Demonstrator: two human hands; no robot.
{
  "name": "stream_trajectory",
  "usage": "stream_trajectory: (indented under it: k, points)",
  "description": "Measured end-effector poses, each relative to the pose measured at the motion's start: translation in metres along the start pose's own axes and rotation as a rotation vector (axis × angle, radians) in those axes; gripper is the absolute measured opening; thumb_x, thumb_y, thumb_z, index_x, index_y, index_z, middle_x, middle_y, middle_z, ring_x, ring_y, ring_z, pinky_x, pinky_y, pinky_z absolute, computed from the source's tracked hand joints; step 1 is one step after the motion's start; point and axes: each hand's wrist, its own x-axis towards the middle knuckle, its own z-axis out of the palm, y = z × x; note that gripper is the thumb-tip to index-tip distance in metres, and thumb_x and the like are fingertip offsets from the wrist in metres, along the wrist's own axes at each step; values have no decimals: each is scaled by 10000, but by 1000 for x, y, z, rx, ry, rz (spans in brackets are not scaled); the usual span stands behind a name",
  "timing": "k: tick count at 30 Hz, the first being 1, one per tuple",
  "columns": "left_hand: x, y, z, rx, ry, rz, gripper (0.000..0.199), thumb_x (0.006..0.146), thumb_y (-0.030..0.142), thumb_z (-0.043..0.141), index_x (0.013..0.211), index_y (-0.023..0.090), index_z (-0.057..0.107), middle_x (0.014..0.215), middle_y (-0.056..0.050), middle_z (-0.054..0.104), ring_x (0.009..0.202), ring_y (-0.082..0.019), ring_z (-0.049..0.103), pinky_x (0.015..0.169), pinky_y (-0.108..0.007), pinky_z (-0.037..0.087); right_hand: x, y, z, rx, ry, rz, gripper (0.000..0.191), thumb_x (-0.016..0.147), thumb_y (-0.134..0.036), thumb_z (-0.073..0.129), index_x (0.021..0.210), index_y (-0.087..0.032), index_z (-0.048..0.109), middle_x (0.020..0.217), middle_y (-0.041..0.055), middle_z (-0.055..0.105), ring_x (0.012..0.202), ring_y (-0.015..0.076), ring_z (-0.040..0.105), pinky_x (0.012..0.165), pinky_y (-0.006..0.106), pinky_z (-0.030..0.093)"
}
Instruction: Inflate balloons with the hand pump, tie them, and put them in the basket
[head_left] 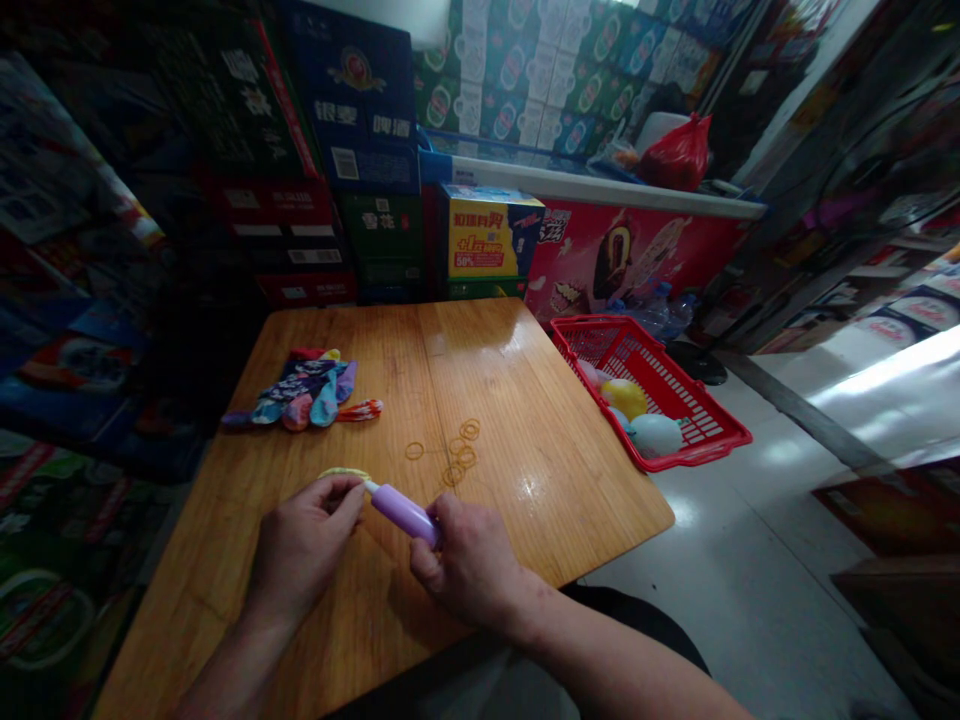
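Note:
In my right hand (pixel 472 555) is a purple hand pump (pixel 405 512) with a pale nozzle, gripped at its near end and pointing up to the left. My left hand (pixel 307 535) pinches a limp yellow balloon (pixel 345 472) right at the nozzle tip. Whether the balloon's neck is over the nozzle is hidden by the fingers. Beyond the hands, several rubber bands (pixel 459 460) lie loose on the wooden table (pixel 555 480). A pile of colourful flat balloons (pixel 311 390) rests farther back on the left.
A red plastic basket (pixel 697 400) holding several inflated balloons (pixel 652 435) stands against the table's right edge. Stacked drink cartons (pixel 367 110) line the back and left. A chest freezer (pixel 585 185) with a red bag (pixel 679 155) on top stands behind.

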Motion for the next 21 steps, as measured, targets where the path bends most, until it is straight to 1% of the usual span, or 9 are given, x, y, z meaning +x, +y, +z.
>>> stream_trajectory:
  k: [2,4,7,10,12,15,17,19,21]
  points:
    - [3,-3,-2,43,-51,-30,280,806,503,653,888,246,724,723,7,716,672,-213,682,624,-288,482,0,0,-1,-43,-10,-43,156,872,-336,559,900,-186,593,772,57,653,631,171,553,579,308,364]
    - [5,-4,-4,104,-64,-27,269,805,497,645,842,238,708,683,6,695,654,-216,668,608,-294,459,0,0,-2,-69,-11,-76,150,883,-336,549,882,-190,580,776,67,654,630,177,547,574,317,361]
    - [7,-2,-5,163,-50,47,243,814,467,627,808,229,676,714,1,695,667,-212,656,614,-295,438,-1,-1,-1,-74,-7,-113,129,891,-321,544,871,-195,568,780,67,656,642,178,548,583,320,367]
    - [5,0,-4,177,-57,132,213,844,430,594,819,225,647,726,3,680,632,-193,623,617,-295,430,-2,-1,1,-69,0,-152,101,866,-299,562,857,-199,560,786,58,654,653,173,550,598,317,375]
    - [2,2,-2,178,-48,172,198,861,407,578,826,221,636,732,0,671,623,-186,607,620,-293,430,-2,0,3,-62,16,-145,101,860,-292,562,861,-191,569,789,61,652,668,177,559,615,321,382]
    - [-3,5,2,99,26,180,203,874,402,572,868,213,646,767,-18,681,658,-189,617,624,-284,444,-1,2,5,45,46,-39,162,897,-315,538,935,-175,611,802,63,661,692,179,580,637,317,396]
    - [-5,6,5,-30,88,136,223,875,403,574,907,201,665,830,-42,712,722,-195,652,655,-277,475,2,2,5,180,42,69,199,925,-345,517,959,-181,625,783,47,662,674,165,582,619,298,393]
    - [-6,7,8,-92,133,65,247,863,410,586,908,188,684,812,-57,722,702,-196,658,631,-274,482,6,3,4,331,13,164,210,938,-356,499,921,-186,621,735,29,656,642,153,581,587,278,390]
    - [-7,7,10,-110,143,13,258,840,417,612,886,180,705,768,-62,722,667,-197,657,593,-272,478,9,2,3,458,-11,229,211,937,-351,498,873,-185,610,697,19,654,629,152,590,576,269,401]
